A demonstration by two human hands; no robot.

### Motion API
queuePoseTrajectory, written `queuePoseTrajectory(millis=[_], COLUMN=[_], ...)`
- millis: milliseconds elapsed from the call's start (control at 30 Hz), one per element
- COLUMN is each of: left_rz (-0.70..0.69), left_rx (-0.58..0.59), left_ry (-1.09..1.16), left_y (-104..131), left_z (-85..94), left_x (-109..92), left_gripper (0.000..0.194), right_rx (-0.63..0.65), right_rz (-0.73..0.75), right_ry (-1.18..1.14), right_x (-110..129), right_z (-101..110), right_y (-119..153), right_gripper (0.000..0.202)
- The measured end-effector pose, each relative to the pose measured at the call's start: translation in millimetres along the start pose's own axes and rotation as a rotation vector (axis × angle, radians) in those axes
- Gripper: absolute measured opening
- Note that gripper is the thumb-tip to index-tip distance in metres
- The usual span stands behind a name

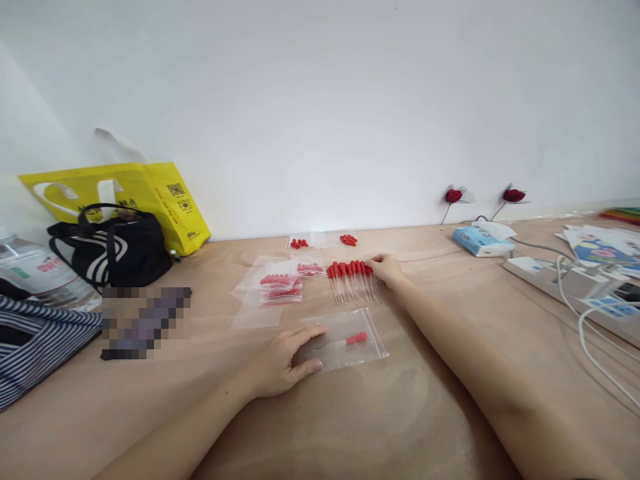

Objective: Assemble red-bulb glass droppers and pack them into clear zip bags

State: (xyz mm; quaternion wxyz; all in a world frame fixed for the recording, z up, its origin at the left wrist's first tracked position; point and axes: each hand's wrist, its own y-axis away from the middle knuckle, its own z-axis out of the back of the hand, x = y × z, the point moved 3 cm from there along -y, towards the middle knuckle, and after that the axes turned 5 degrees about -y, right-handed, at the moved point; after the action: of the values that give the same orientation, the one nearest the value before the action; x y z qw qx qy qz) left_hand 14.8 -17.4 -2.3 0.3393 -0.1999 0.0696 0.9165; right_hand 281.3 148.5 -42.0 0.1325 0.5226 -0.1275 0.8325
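A clear zip bag lies flat on the wooden table, with one red-bulbed dropper in it. My left hand rests at the bag's left end, thumb and fingers apart, fingertips on the plastic. Beyond the bag, several glass droppers with red bulbs lie side by side in a row. My right hand is at the right end of that row, its fingers together by the last bulb; what they hold is too small to make out. Filled bags are stacked left of the row.
Two small groups of red bulbs lie on plastic near the wall. At left are a black bag, a yellow bag and a large bottle. A tissue pack and power strips with cables are at right.
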Motion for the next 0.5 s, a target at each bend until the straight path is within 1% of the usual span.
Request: queuePoseTrajectory(millis=[167,267,333,500], left_rz=[0.003,-0.005,-0.003,-0.003], left_rx=[0.006,0.007,0.009,0.006], left_ry=[0.000,-0.008,-0.018,-0.019], left_y=[-2,-4,-4,-5], left_z=[-1.3,-1.1,-0.9,-0.9], left_x=[0,-1,-1,-1], left_gripper=[0.045,0.045,0.046,0.045], right_rx=[-0.009,-0.021,-0.011,0.045], right_rz=[-0.030,-0.023,-0.014,0.008], right_ry=[0.000,0.025,0.033,-0.042], right_x=[-2,-2,-2,-2], right_z=[6,12,12,7], right_y=[1,4,6,8], right_gripper=[0.021,0.030,0.034,0.019])
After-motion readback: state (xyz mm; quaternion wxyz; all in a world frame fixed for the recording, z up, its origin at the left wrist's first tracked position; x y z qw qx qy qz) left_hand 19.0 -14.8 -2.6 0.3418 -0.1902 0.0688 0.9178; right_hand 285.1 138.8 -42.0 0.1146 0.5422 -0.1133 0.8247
